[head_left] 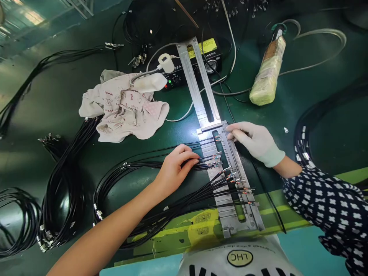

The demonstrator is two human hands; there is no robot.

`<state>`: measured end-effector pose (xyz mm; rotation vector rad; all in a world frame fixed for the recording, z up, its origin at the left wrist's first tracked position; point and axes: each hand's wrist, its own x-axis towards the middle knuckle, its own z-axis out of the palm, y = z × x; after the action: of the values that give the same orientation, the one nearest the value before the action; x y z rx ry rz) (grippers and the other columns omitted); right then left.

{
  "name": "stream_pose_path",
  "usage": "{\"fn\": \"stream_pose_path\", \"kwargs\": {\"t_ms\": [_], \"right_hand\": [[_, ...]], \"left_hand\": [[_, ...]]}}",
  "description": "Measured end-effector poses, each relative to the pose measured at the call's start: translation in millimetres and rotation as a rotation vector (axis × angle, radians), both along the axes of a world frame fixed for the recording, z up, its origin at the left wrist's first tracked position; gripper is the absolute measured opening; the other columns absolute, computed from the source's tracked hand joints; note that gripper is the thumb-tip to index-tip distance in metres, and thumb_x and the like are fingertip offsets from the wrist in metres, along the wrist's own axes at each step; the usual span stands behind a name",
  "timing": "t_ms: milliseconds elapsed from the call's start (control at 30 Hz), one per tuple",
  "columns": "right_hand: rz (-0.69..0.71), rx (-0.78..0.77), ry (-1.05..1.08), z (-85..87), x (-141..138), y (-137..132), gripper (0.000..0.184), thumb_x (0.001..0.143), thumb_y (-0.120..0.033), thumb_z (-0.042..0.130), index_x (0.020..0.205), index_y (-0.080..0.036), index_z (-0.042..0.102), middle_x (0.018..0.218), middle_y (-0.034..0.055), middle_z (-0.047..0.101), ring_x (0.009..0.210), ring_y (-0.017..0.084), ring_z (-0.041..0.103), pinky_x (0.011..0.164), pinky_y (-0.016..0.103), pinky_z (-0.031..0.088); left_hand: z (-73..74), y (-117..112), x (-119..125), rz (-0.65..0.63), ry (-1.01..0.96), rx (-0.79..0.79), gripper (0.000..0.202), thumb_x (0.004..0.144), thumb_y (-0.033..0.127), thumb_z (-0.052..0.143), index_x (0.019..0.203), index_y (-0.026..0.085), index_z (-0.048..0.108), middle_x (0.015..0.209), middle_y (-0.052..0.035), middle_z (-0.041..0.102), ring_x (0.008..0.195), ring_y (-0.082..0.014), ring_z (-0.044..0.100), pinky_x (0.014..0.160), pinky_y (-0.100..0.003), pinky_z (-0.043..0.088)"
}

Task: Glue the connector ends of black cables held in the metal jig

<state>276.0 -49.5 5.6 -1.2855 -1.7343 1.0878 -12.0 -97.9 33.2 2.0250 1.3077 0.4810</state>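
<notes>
My bare left hand [176,168] is closed in a pinch on thin black cables [155,164], left of a long slotted metal fixture [209,155]. These cables run across the fixture, their small metal end connectors [217,156] lying over its slot. My right hand [257,142], in a white glove, has thumb and fingertips together at the fixture's right rail [236,161]. Whatever those fingertips hold, if anything, is too small to make out. Nearer me, another bundle of black cables [198,193] lies across the fixture, with connectors reaching over the right rail.
Behind the fixture sits a black control box [175,79] with a gauge. A printed cloth [123,103] and a small lamp [166,63] are at its left. A wrapped handheld tool [267,73] lies back right. Coiled cables [61,184] lie left, more [303,142] right.
</notes>
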Motion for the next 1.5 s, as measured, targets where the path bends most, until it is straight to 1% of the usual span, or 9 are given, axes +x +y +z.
{"fn": "stream_pose_path", "kwargs": {"t_ms": [200,567,667,833,933,1033,1133,1333,1500], "right_hand": [[0.015,-0.008,-0.006,-1.9,1,2,0.026,0.101,-0.035,0.052,0.113,-0.023,0.073,0.092,0.0002,0.076,0.085,0.017,0.071,0.089,0.036,0.056],[0.024,-0.018,-0.015,-0.5,2,2,0.027,0.102,-0.036,0.051,0.113,-0.024,0.072,0.091,-0.0001,0.076,0.087,0.017,0.072,0.09,0.038,0.056],[-0.001,0.065,-0.051,-3.2,1,3,0.025,0.102,-0.033,0.051,0.115,-0.025,0.071,0.101,0.0014,0.075,0.098,0.02,0.071,0.096,0.041,0.055],[-0.066,0.318,-0.244,-10.9,-1,8,0.039,0.093,-0.032,0.064,0.131,-0.025,0.06,0.135,0.0089,0.061,0.13,0.029,0.055,0.113,0.052,0.045],[-0.033,0.33,-0.308,-13.7,-2,10,0.043,0.092,-0.032,0.065,0.134,-0.025,0.057,0.139,0.009,0.059,0.132,0.03,0.052,0.114,0.053,0.044],[-0.02,0.343,-0.312,-13.9,-2,10,0.039,0.094,-0.03,0.061,0.133,-0.025,0.057,0.137,0.0085,0.06,0.132,0.029,0.053,0.115,0.052,0.043],[-0.022,0.348,-0.303,-14.1,-1,9,0.036,0.094,-0.028,0.061,0.131,-0.024,0.059,0.135,0.0085,0.062,0.13,0.029,0.055,0.114,0.052,0.044],[-0.02,0.356,-0.263,-18.1,2,10,0.034,0.094,-0.027,0.06,0.128,-0.025,0.061,0.131,0.0071,0.064,0.127,0.027,0.057,0.113,0.05,0.045],[-0.03,0.363,-0.253,-18.8,2,10,0.033,0.095,-0.026,0.059,0.128,-0.025,0.061,0.13,0.007,0.065,0.126,0.028,0.058,0.112,0.051,0.046]], "left_hand": [[-11.9,21,10,-0.148,0.012,0.226,0.028,0.102,0.02,0.048,0.122,0.021,0.067,0.1,-0.0058,0.063,0.092,-0.0141,0.059,0.08,-0.027,0.05],[-16.8,37,2,-0.27,0.09,0.305,0.032,0.101,0.015,0.044,0.124,0.02,0.065,0.096,-0.0061,0.058,0.088,-0.0144,0.055,0.076,-0.027,0.048],[-20.7,39,5,-0.264,0.076,0.319,0.03,0.101,0.016,0.045,0.123,0.02,0.064,0.097,-0.0062,0.058,0.088,-0.0148,0.055,0.077,-0.028,0.048],[-26.0,32,6,-0.226,0.093,0.41,0.024,0.099,0.014,0.049,0.118,0.018,0.064,0.103,-0.0072,0.062,0.092,-0.0161,0.056,0.079,-0.029,0.047],[-26.5,20,3,-0.191,0.26,0.538,0.031,0.097,0.013,0.053,0.125,0.023,0.064,0.11,-0.0093,0.062,0.099,-0.0208,0.054,0.082,-0.036,0.043],[-25.6,10,2,-0.171,0.42,0.584,0.037,0.097,0.014,0.053,0.132,0.024,0.061,0.1,-0.0083,0.063,0.091,-0.0213,0.051,0.075,-0.035,0.037],[-22.2,3,2,-0.19,0.415,0.515,0.035,0.1,0.017,0.05,0.134,0.024,0.059,0.094,-0.0055,0.065,0.085,-0.0195,0.051,0.072,-0.035,0.033],[-11.3,-12,4,-0.055,0.092,0.027,0.023,0.1,0.024,0.054,0.122,0.019,0.054,0.1,-0.0034,0.063,0.093,-0.0165,0.055,0.083,-0.033,0.044],[-9.2,-10,9,-0.044,0.009,0.013,0.008,0.099,0.021,0.054,0.104,0.02,0.06,0.095,-0.0019,0.06,0.092,-0.0152,0.055,0.084,-0.03,0.046]]}}
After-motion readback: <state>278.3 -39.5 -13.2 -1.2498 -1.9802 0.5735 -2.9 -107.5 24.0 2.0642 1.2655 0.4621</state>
